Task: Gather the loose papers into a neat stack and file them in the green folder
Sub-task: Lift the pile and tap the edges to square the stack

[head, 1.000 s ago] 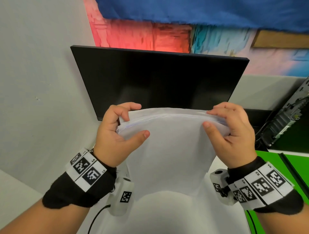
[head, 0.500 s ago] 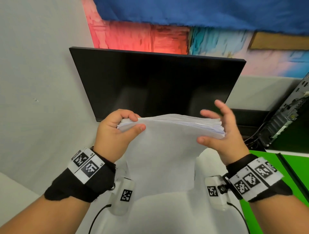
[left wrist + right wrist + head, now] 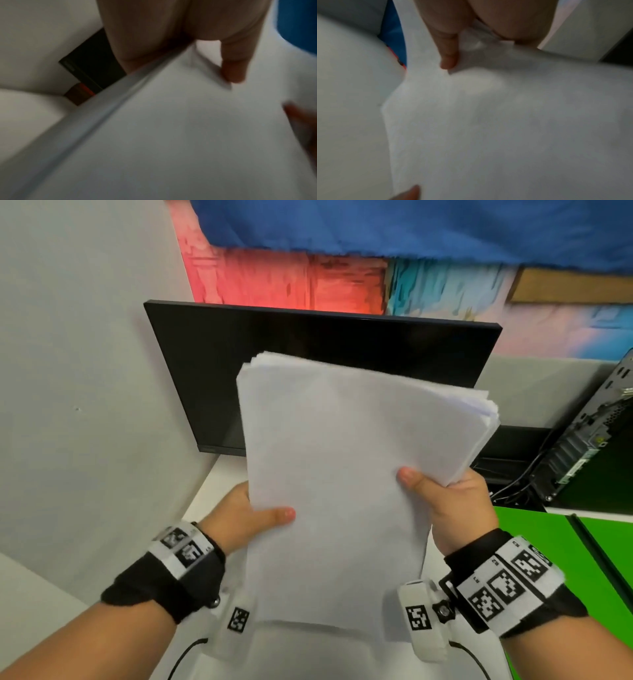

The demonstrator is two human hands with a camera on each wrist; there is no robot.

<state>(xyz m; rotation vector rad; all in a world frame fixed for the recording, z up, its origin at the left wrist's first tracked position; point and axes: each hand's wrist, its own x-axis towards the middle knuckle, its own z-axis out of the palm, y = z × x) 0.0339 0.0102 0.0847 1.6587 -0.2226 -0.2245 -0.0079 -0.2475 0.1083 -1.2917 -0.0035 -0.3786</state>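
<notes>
Papers: a thick white stack of papers [image 3: 346,474] is held up off the desk [image 3: 205,491], in front of the dark monitor [image 3: 308,354], tilted with its top leaning right.
Left hand: the left hand [image 3: 239,518] grips the stack's lower left edge, thumb across the front sheet, fingers hidden behind.
Right hand: the right hand [image 3: 452,508] grips the right edge a little higher, thumb on the front, fingers behind.
Edges: sheets fan out unevenly at the upper right corner, so I'd say the stack is gathered but not yet squared.
Folder: the green folder [image 3: 548,542] lies on the desk to the right, beside the right wrist; only part of it shows.
Risk: with both grips low and the top unsupported, loose sheets could slide out or flop over on the way across.
Risk: the fanned corner could catch on the folder's edge and crumple if it isn't tapped level first.
</notes>
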